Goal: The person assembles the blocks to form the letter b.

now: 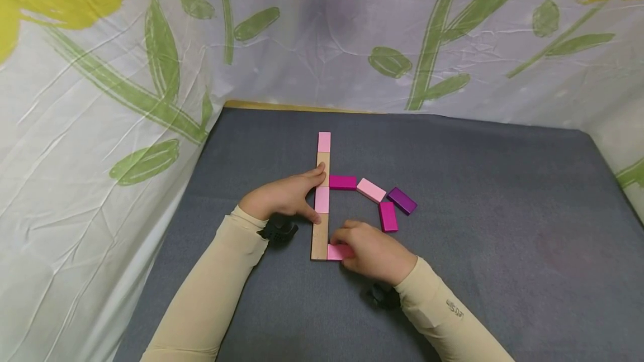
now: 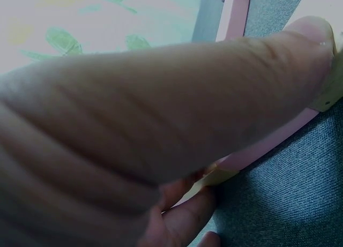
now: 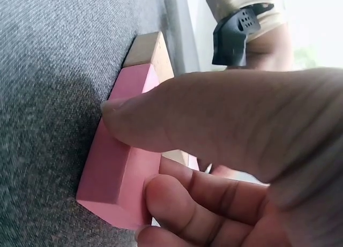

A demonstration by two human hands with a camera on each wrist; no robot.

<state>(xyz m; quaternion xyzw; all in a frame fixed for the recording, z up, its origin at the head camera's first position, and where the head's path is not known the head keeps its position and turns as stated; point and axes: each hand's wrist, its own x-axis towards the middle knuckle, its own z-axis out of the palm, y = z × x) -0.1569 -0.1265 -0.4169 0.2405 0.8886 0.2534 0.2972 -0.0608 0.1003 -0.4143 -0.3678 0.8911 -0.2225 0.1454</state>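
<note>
A straight column of blocks lies on the dark grey cloth: a light pink block point(image 1: 324, 142) at the far end, a plain wooden block point(image 1: 323, 159), another light pink block point(image 1: 322, 200) and a plain wooden block point(image 1: 319, 242) nearest me. My left hand point(image 1: 282, 195) rests along the column's left side, its extended thumb point(image 2: 305, 59) on the near wooden block and its fingers on the far one. With thumb and fingers, my right hand point(image 1: 379, 255) pinches a light pink block point(image 3: 102, 166) whose end meets the column's near end at a right angle.
From the column's right side runs a magenta block point(image 1: 343, 183), followed by a slanted light pink block point(image 1: 371, 190). Beyond it are a tilted purple block point(image 1: 402, 200) and a second magenta block point(image 1: 388, 217). A flower-printed white sheet point(image 1: 332, 49) hangs behind the table.
</note>
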